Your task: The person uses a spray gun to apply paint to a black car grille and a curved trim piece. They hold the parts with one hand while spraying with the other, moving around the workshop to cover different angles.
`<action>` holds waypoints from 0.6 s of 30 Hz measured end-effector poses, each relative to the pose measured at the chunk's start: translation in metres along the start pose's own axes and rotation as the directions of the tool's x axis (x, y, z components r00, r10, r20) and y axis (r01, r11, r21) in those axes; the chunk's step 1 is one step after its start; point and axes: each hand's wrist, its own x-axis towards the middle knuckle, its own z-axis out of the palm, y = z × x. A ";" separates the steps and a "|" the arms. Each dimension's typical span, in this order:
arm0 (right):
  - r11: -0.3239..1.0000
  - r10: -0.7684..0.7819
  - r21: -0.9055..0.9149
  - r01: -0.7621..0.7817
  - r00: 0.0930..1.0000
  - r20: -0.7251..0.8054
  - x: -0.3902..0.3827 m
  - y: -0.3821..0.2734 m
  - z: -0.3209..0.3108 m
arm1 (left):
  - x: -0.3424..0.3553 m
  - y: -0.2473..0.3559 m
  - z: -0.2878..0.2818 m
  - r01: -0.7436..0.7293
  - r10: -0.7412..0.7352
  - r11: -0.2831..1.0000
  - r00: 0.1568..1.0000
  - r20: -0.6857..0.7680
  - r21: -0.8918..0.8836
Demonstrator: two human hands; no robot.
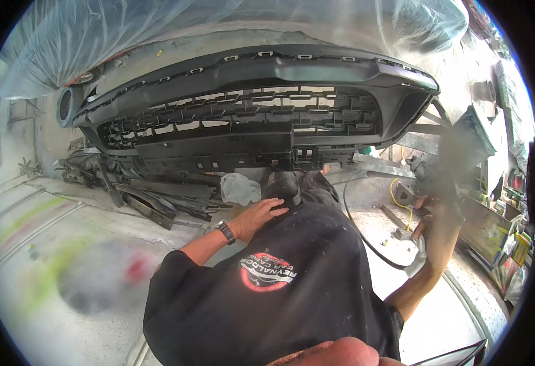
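A black car bumper (334, 73) with a honeycomb-like lower grille (340, 110) spans the space in front of me, above my knees. My left hand (260, 218), wearing a watch, lies with fingers stretched out on my dark-clothed thigh and holds nothing. Out at the right, my right hand (424, 221) is wrapped round a spray gun (418, 259), whose upper part is partly hidden by a dark blurred patch. From the bottom of its handle a black air hose (371, 241) curves away toward my legs. The gun is apart from the bumper.
Clear plastic sheeting (218, 18) hangs across the far side. Several dark trim pieces (151, 198) lie at the left, near a crumpled pale plastic bag (240, 189). A yellow cord (398, 198) and a box of cluttered items (490, 229) are at the right. Paint stains mark the pale surface (84, 262) at left.
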 end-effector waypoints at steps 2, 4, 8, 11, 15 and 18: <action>0.999 -0.006 -0.047 0.005 1.000 -0.024 -0.001 -0.001 0.003 | -0.001 -0.001 0.003 -0.011 0.011 1.000 1.000 0.000 0.027; 0.992 0.027 -0.122 -0.036 0.997 -0.074 0.001 -0.002 0.002 | -0.003 0.001 0.002 0.000 0.000 1.000 1.000 -0.001 -0.024; 0.971 -0.007 -0.239 -0.026 0.990 -0.138 0.007 0.014 -0.007 | -0.009 0.006 0.001 0.011 -0.012 0.998 1.000 -0.026 -0.066; 0.995 -0.046 -0.092 0.035 0.990 -0.131 0.006 0.020 -0.006 | -0.014 0.004 0.005 0.011 -0.012 1.000 0.999 -0.034 -0.017; 1.000 -0.025 -0.008 0.024 0.990 -0.139 0.014 -0.014 0.024 | -0.015 0.006 0.001 0.030 -0.030 0.997 1.000 0.011 -0.073; 0.997 -0.069 -0.022 0.068 0.996 -0.052 0.016 -0.047 0.060 | -0.019 0.011 -0.005 0.028 -0.026 0.996 0.999 0.020 -0.086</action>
